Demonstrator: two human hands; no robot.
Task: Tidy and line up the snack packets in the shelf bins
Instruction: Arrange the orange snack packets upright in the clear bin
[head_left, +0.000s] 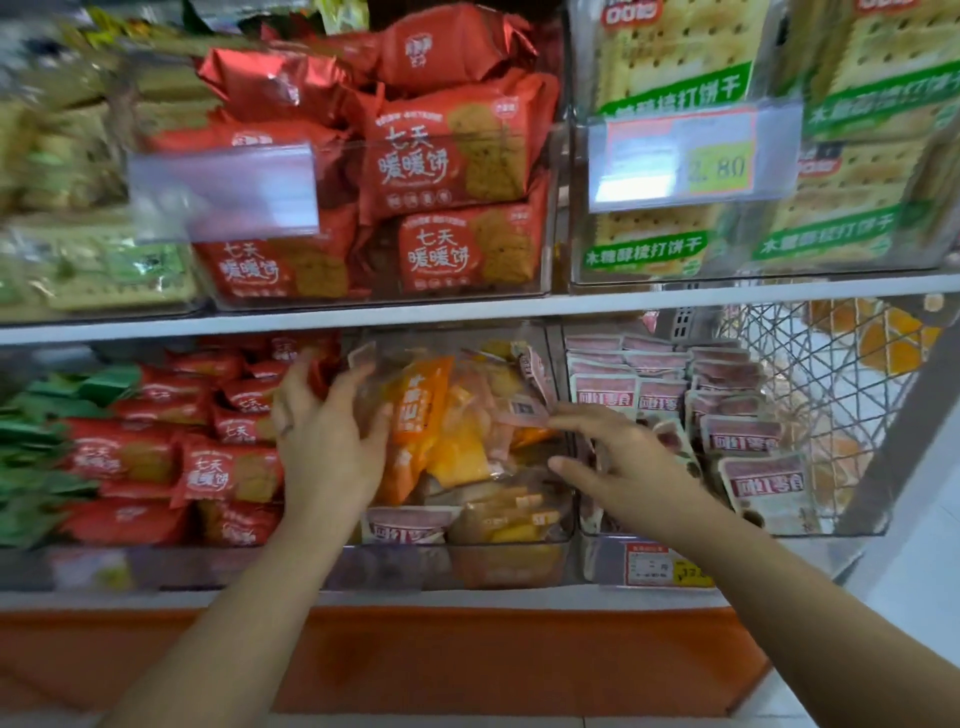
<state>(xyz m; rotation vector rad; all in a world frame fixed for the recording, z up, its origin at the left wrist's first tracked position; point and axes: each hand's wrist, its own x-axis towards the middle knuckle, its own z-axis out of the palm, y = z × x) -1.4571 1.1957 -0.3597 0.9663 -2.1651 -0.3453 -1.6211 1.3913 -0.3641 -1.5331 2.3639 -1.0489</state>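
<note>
Snack packets (467, 452), orange, yellow and pink, lie jumbled in the clear middle bin (519, 552) on the lower shelf, between my two hands. My left hand (327, 447) is spread, its fingers and thumb laid against the near side of the tall orange packet (418, 410) without, as far as I can tell, closing round it. My right hand (628, 462) reaches in from the other side with straight fingers; the forefinger touches a small pink packet (524, 413) just beyond its tip, the thumb held apart below, so nothing is pinched yet. Red biscuit packets (228, 473) fill the bin just outside my left hand, and rows of pink-labelled packets (743, 436) stand upright just outside my right wrist. The heap is probably only partly sorted. Main risk: the film wrappers look slippery, so squeezing the heap from both sides could make the top packets pop up and over the low front wall. Second risk: my right forearm lies close to the upright rows, and a sideways sweep could topple them. Third risk: pink packets buried under the orange ones may be missed and stay in the wrong bin.
</note>
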